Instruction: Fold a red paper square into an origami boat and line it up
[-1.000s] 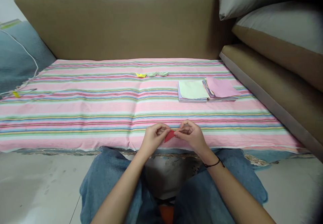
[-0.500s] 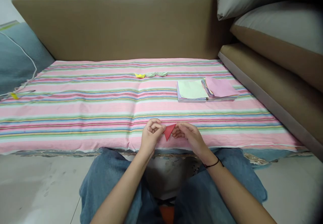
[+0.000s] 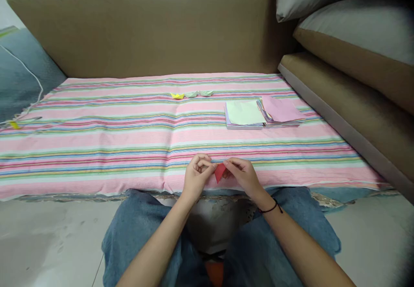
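Both hands meet over the near edge of the striped cloth [image 3: 97, 138], a small red folded paper [image 3: 219, 172] between them. The left hand [image 3: 198, 175] pinches the paper's left corner, thumb and forefinger together on it, other fingers curled behind. The right hand [image 3: 243, 175] has thumb and fingers closed on the right side, thumb uppermost; its farther fingertips are partly hidden behind the paper. The visible red part is roughly a triangle, one point directed down toward the wearer; whether it touches the cloth, cannot tell. Dark cord bracelet [image 3: 271, 208] on the right wrist. Beyond the hands, to the right, two paper stacks lie side by side: a pale green-topped stack [image 3: 246, 112] and a pink-topped stack [image 3: 282, 109], the latter's top sheet askew. Farther back, near the middle, a short row of folded paper pieces: yellow piece [image 3: 177, 96] at the left end, then a pale green piece [image 3: 191, 94] and another pale piece [image 3: 206, 93]. Brown backrest [image 3: 161, 32] behind; big cushions [image 3: 359, 32] piled at the right. At far left, a white cable [image 3: 27, 64] crosses blue fabric [image 3: 42, 54], a yellow tag [image 3: 14, 125] near its lower end. Denim-covered knees [image 3: 136, 226] below, on either side of the forearms.
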A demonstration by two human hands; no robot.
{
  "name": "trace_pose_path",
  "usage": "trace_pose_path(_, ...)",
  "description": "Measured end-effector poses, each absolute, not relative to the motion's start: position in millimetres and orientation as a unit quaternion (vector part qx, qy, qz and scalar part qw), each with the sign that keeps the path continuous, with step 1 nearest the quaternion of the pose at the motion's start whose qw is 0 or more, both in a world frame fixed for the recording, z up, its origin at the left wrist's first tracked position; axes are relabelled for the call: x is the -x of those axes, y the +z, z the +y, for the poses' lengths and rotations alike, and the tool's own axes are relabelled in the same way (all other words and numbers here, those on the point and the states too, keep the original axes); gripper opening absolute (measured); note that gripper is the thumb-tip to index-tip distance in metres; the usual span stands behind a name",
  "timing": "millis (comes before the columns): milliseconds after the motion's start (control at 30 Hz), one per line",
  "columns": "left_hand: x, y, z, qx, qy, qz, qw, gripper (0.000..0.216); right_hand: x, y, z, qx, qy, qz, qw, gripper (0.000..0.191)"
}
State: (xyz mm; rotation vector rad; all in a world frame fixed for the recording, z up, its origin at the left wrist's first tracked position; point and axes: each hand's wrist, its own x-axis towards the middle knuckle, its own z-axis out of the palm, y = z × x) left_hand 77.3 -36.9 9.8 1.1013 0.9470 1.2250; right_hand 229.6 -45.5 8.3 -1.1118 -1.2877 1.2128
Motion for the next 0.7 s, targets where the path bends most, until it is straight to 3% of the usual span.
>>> trace_pose_path(700, -81.2, 8.6, -36.8, -0.416, 0.536, 0.390, 0.622, 0.026, -224.9, 6.1, -49.4, 0.434, 0.537, -0.549, 0.471, 0.043)
